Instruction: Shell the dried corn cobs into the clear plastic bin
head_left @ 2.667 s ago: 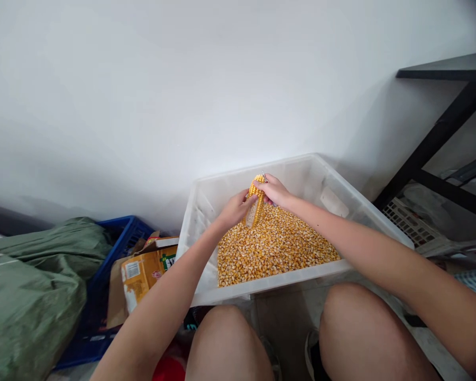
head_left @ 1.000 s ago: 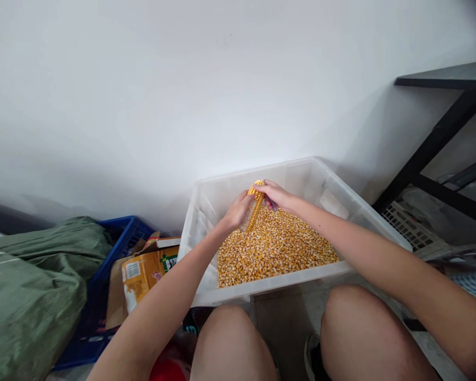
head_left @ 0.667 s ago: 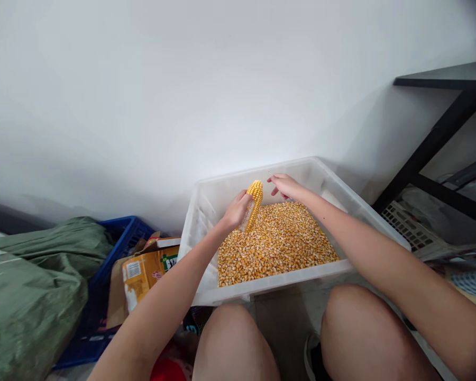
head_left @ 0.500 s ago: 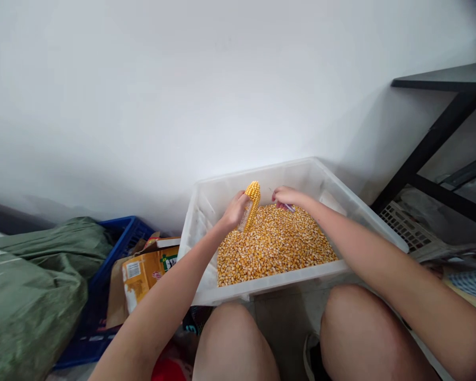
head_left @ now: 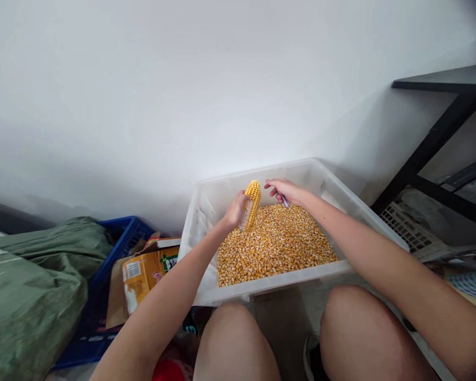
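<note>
An ear of corn [head_left: 254,203] is gripped in my left hand [head_left: 235,209], tilted with its tip up. Part of its side, near my fingers, is bare of kernels; the rest carries yellow rows. To the right of the ear, my right hand [head_left: 282,191] is closed around a slim tool with a pale purplish handle [head_left: 285,201]; its thin tip is too small to make out. Both hands are above loose corn kernels [head_left: 277,243] heaped in a white plastic bin [head_left: 293,277]. The tool and the ear are apart.
A white wall [head_left: 222,84] rises behind the bin. On the left are a blue crate [head_left: 119,248], a green sack [head_left: 35,296] and an orange printed carton [head_left: 143,275]. A black-framed table [head_left: 420,143] stands right, with a beige basket [head_left: 408,227] beneath. My knees are at the bin's front.
My right hand has risen slightly and moved left, toward the ear, with the tool. My left hand and the ear of corn are almost where they were.
</note>
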The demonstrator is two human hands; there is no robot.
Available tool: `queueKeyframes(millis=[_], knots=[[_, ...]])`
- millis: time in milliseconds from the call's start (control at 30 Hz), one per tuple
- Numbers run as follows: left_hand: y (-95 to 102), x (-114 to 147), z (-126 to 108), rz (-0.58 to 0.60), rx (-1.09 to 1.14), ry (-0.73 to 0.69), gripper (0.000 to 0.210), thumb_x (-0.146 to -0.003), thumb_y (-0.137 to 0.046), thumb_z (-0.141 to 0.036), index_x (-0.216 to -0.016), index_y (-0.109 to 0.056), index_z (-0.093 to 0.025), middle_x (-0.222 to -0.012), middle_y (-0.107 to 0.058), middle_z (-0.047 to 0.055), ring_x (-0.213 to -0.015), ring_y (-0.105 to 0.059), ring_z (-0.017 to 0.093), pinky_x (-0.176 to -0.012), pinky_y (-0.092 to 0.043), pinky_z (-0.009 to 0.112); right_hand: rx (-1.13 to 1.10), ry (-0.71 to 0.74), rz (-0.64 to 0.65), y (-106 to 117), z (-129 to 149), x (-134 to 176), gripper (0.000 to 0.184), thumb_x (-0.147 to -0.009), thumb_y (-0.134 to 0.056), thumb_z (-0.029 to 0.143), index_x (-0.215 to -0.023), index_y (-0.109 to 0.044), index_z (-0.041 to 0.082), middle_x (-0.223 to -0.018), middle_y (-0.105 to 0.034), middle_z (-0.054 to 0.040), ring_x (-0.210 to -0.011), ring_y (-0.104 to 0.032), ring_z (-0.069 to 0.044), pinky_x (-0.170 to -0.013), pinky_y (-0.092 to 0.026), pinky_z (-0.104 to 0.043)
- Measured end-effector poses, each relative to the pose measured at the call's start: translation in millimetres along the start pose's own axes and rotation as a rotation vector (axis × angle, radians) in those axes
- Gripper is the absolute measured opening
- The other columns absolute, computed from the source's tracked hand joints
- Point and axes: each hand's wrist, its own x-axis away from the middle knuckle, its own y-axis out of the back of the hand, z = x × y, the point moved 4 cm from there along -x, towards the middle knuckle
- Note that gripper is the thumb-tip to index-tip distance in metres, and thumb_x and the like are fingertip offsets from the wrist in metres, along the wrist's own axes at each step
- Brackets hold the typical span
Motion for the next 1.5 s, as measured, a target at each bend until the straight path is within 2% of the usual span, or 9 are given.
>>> queueKeyframes(millis=[133,200,333,433,567,767,1000,1167,1500], knots=[[-4.8,5.1,-5.4,0.041,-0.049,-0.001,0.051,-0.086,-0.044,-0.059,-0.111,-0.058,-0.017,-0.110,-0.063,0.008,-0.103,-0.056,0.025,-0.089,-0.042,0.036,0.010,0.060,0.159,-21.8,6.6,12.3,0.039,-0.090,-0.047,0.058,-0.103,-0.056,0.022,-0.085,-0.065,-0.0044,-0.039,-0.034,-0.005,-0.035,-0.031,-0.019],[-8.2,7.8,-8.4,0.066,-0.047,-0.003,0.055,-0.086,-0.046,-0.060,-0.117,-0.057,-0.016,-0.115,-0.062,0.009,-0.105,-0.055,0.026,-0.091,-0.041,0.037,0.065,0.127,0.121,-26.7,11.3,16.2,0.038,-0.089,-0.049,0.057,-0.098,-0.057,0.021,-0.088,-0.064,-0.0046,-0.039,-0.035,-0.004,-0.034,-0.031,-0.019],[-11.0,10.5,-11.3,0.067,-0.040,0.004,0.054,-0.087,-0.047,-0.057,-0.119,-0.056,-0.015,-0.117,-0.063,0.010,-0.105,-0.056,0.026,-0.092,-0.041,0.036,0.076,0.323,-0.088,-8.7,35.5,24.8,0.034,-0.086,-0.059,0.051,-0.095,-0.058,0.019,-0.086,-0.064,-0.0045,-0.038,-0.033,-0.003,-0.033,-0.028,-0.019],[-10.6,11.2,-12.3,0.061,-0.045,0.000,0.053,-0.088,-0.045,-0.056,-0.118,-0.056,-0.015,-0.113,-0.063,0.009,-0.103,-0.056,0.025,-0.089,-0.042,0.036,-0.133,0.405,-0.035,10.4,54.6,32.7,0.038,-0.090,-0.050,0.054,-0.096,-0.058,0.018,-0.083,-0.065,-0.0048,-0.036,-0.026,-0.002,-0.034,-0.026,-0.019],[-10.4,12.4,-16.2,0.050,-0.094,-0.040,0.053,-0.089,-0.041,-0.057,-0.116,-0.058,-0.015,-0.109,-0.064,0.009,-0.103,-0.056,0.026,-0.090,-0.042,0.036,-0.049,0.320,-0.086,19.0,53.1,36.0,0.036,-0.088,-0.055,0.052,-0.095,-0.058,0.018,-0.073,-0.064,-0.0036,-0.035,-0.023,-0.003,-0.032,-0.023,-0.019],[-11.2,11.8,-21.7,0.067,-0.075,-0.123,0.054,-0.093,-0.033,-0.054,-0.119,-0.061,-0.015,-0.120,-0.064,0.008,-0.115,-0.053,0.026,-0.102,-0.036,0.037,0.281,0.172,0.142,-16.5,25.7,32.8,0.038,-0.088,-0.052,0.058,-0.094,-0.057,0.021,-0.080,-0.066,-0.0028,-0.034,-0.034,-0.005,-0.029,-0.024,-0.020],[-13.0,10.8,-19.2,0.156,0.007,-0.154,0.048,-0.090,-0.043,-0.042,-0.127,-0.056,-0.014,-0.129,-0.059,0.009,-0.116,-0.053,0.027,-0.104,-0.034,0.037,0.124,0.152,0.178,-21.7,17.8,23.5,0.024,-0.094,-0.049,0.044,-0.092,-0.054,0.020,-0.066,-0.055,0.0030,-0.034,-0.028,-0.004,-0.030,-0.026,-0.019],[-14.4,14.7,-20.3,0.106,-0.065,-0.109,0.054,-0.091,-0.041,-0.052,-0.128,-0.053,-0.014,-0.126,-0.059,0.010,-0.116,-0.052,0.025,-0.100,-0.036,0.034,0.044,0.147,0.147,-28.1,12.7,21.1,0.022,-0.095,-0.047,0.041,-0.088,-0.048,0.020,-0.054,-0.040,0.0071,-0.034,-0.028,-0.006,-0.032,-0.028,-0.018],[-9.3,10.8,-22.1,0.059,-0.184,-0.110,0.056,-0.091,-0.037,-0.058,-0.118,-0.058,-0.014,-0.117,-0.063,0.008,-0.111,-0.054,0.024,-0.097,-0.038,0.032,0.116,0.173,0.071,-34.9,10.1,19.6,0.026,-0.095,-0.045,0.045,-0.086,-0.047,0.020,-0.046,-0.036,0.0075,-0.034,-0.036,-0.009,-0.032,-0.029,-0.019]])
